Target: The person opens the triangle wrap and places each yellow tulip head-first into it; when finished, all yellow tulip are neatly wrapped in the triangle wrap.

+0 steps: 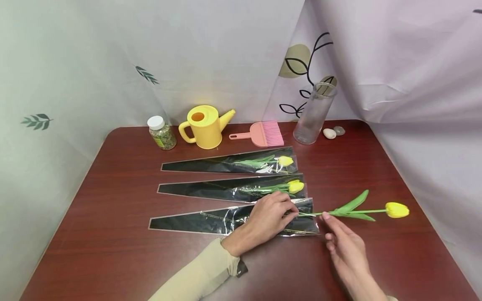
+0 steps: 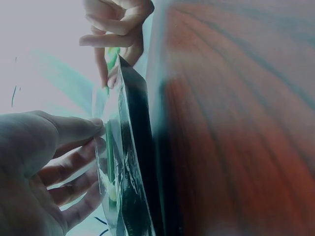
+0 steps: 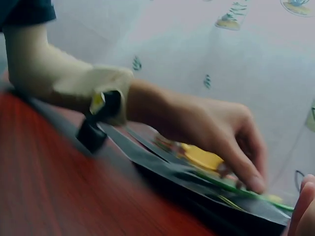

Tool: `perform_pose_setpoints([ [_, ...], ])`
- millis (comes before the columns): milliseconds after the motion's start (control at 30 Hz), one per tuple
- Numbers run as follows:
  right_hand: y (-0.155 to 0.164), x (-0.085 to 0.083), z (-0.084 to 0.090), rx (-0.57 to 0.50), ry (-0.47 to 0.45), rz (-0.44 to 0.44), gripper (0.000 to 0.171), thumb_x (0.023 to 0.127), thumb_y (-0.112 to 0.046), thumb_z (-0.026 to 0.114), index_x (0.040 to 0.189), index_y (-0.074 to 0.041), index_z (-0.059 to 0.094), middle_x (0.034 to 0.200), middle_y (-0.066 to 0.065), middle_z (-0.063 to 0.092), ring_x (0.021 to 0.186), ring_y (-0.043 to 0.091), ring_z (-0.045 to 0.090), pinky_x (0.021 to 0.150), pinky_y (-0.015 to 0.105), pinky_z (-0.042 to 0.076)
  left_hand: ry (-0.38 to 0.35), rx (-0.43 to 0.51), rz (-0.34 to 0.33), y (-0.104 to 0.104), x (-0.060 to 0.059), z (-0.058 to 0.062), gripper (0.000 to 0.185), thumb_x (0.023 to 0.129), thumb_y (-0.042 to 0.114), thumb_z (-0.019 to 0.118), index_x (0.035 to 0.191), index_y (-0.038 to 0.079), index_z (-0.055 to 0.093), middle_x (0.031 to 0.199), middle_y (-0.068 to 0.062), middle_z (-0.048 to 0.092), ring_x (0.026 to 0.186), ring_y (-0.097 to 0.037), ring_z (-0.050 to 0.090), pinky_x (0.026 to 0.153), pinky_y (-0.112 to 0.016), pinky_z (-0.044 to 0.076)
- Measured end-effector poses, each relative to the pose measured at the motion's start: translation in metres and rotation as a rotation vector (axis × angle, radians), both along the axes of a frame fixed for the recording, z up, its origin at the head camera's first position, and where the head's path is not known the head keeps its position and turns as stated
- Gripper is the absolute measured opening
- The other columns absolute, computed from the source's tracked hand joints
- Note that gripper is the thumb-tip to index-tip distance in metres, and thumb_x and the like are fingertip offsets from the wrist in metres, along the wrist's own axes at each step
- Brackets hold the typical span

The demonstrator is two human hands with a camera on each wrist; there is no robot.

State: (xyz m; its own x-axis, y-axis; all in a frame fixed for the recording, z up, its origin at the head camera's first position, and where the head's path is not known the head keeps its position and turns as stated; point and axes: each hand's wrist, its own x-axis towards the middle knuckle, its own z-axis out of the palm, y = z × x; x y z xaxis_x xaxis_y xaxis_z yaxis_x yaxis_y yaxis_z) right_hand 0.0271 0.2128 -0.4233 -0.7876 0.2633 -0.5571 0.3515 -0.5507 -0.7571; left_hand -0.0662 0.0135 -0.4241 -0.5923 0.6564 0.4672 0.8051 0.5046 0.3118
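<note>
A: Since the tulip (image 1: 361, 211) lies at 3 o'clock of the sleeve (image 1: 233, 219), how's it handle?
B: Light, bendy. Left hand (image 1: 269, 217) pinches the sleeve mouth; right hand (image 1: 344, 246), fingers loosely extended, touches the stem. Grip mid-stem.

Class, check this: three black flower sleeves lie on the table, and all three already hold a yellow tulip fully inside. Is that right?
Not quite. Only the two farther sleeves hold tulips. The nearest sleeve has its tulip mostly outside, only the stem end at its mouth, where the left hand rests. The head view shows it.
</note>
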Motion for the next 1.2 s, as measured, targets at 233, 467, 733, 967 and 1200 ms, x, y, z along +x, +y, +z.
perform_pose_setpoints([
  [233, -0.013, 0.001, -0.005, 0.023, -0.117, 0.157, 0.010, 0.091, -0.026, 0.072, 0.098, -0.023, 0.077, 0.106, -0.008, 0.072, 0.056, -0.006, 0.047, 0.046, 0.009, 0.038, -0.013, -0.069, 0.007, 0.000, 0.001, -0.001, 0.005, 0.090, 0.027, 0.073, 0.089, 0.023, 0.077, 0.087, 0.012, 0.060, 0.086, -0.006, 0.055, 0.073, -0.021, 0.046],
  [467, -0.008, 0.005, -0.005, 0.067, -0.135, 0.213, 0.027, 0.090, -0.027, 0.072, 0.115, -0.016, 0.070, 0.113, -0.003, 0.070, 0.063, -0.003, 0.052, 0.053, 0.011, 0.041, -0.032, -0.111, -0.002, 0.000, 0.003, -0.002, 0.007, 0.090, 0.029, 0.072, 0.088, 0.023, 0.076, 0.087, 0.013, 0.061, 0.085, -0.006, 0.055, 0.073, -0.020, 0.046],
  [733, 0.014, 0.010, 0.008, 0.338, -0.053, 0.288, 0.043, 0.088, -0.032, 0.074, 0.123, -0.008, 0.068, 0.112, 0.002, 0.071, 0.075, 0.017, 0.069, 0.052, 0.027, 0.050, -0.028, -0.121, -0.009, 0.002, 0.003, -0.004, 0.006, 0.090, 0.029, 0.072, 0.089, 0.025, 0.076, 0.087, 0.014, 0.060, 0.085, -0.004, 0.054, 0.072, -0.019, 0.044],
  [967, 0.069, 0.004, 0.016, 1.359, 0.416, 0.368, 0.022, 0.082, -0.019, 0.081, 0.104, -0.020, 0.077, 0.084, -0.006, 0.072, 0.067, 0.004, 0.066, 0.055, 0.017, 0.048, -0.023, -0.111, -0.013, 0.001, 0.004, -0.002, 0.006, 0.091, 0.027, 0.071, 0.088, 0.024, 0.076, 0.087, 0.014, 0.061, 0.084, -0.004, 0.054, 0.072, -0.018, 0.045],
  [1200, 0.115, -0.019, 0.009, 1.737, 0.837, 0.533, 0.037, 0.062, -0.006, 0.085, 0.096, -0.019, 0.078, 0.089, -0.010, 0.071, 0.088, 0.004, 0.052, 0.081, 0.021, 0.027, -0.020, -0.101, -0.018, 0.001, 0.004, -0.003, 0.005, 0.090, 0.027, 0.072, 0.088, 0.024, 0.076, 0.087, 0.014, 0.061, 0.084, -0.004, 0.054, 0.072, -0.018, 0.045],
])
